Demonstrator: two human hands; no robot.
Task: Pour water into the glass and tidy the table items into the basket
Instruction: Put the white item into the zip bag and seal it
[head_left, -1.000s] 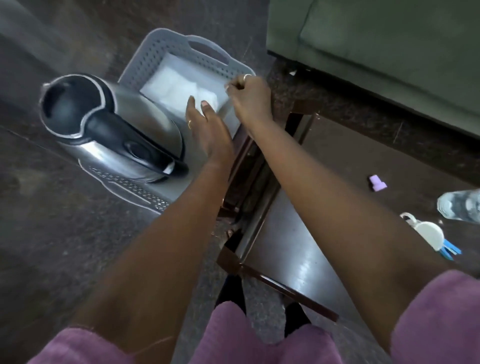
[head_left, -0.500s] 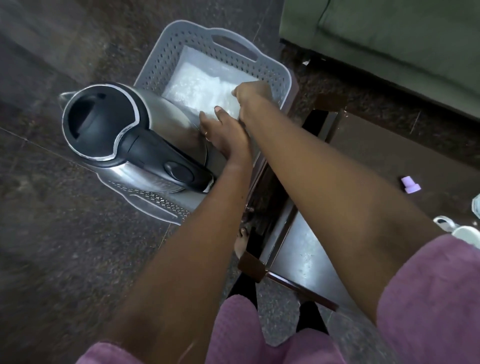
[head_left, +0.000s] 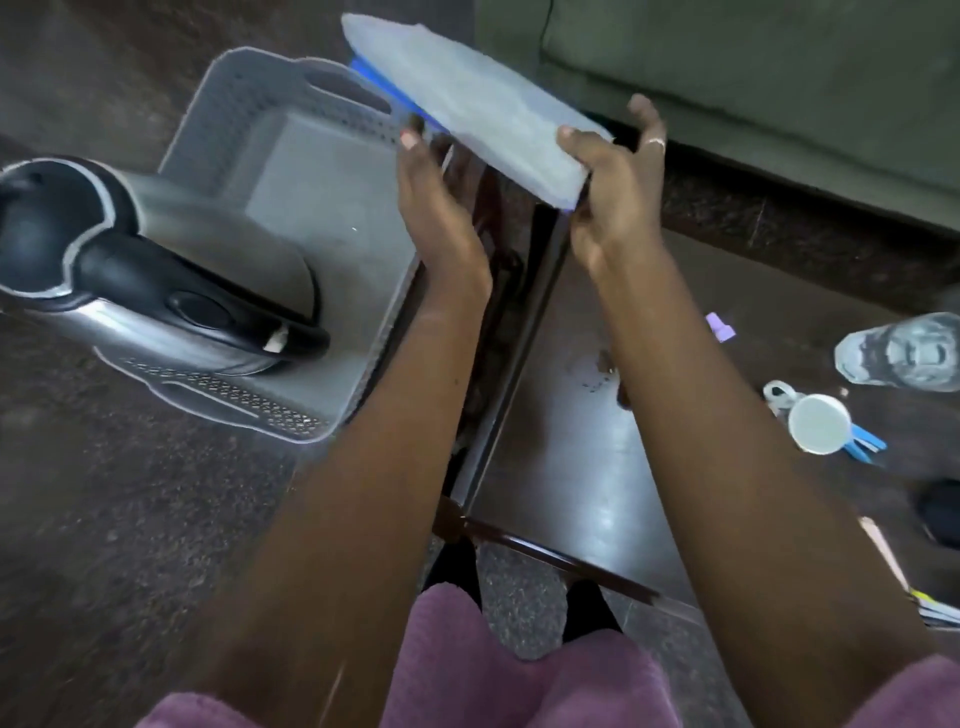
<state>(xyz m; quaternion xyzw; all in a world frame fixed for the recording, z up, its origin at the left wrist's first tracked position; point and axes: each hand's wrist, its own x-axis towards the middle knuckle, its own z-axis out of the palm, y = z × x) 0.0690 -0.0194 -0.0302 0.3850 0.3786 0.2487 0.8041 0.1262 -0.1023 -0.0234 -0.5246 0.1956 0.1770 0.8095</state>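
Both hands are holding a flat, pale translucent packet with a blue strip (head_left: 467, 111) tilted in the air above the far corner of the grey perforated basket (head_left: 291, 104), probably because a wide, limp item needs support at two edges. The left hand (head_left: 436, 208) is pressing against the packet's lower left edge with fingers extended, and the right hand (head_left: 613, 202) is clamped on its near corner, thumb on top and fingers underneath. Whether the packet is going in or coming out cannot be told here. The basket is sitting on the dark floor just beside the surface (head_left: 597, 467), so items can be dropped in from the edge; a steel electric kettle (head_left: 171, 280) with a black handle is lying in its near end, leaving the far floor of the basket bare. A clear glass (head_left: 904, 353) appears to be holding water, so pouring looks done. A white cup (head_left: 818, 423), something blue beside it, and a small purple piece (head_left: 721, 327) are waiting on the surface. No brand or writing is legible anywhere.
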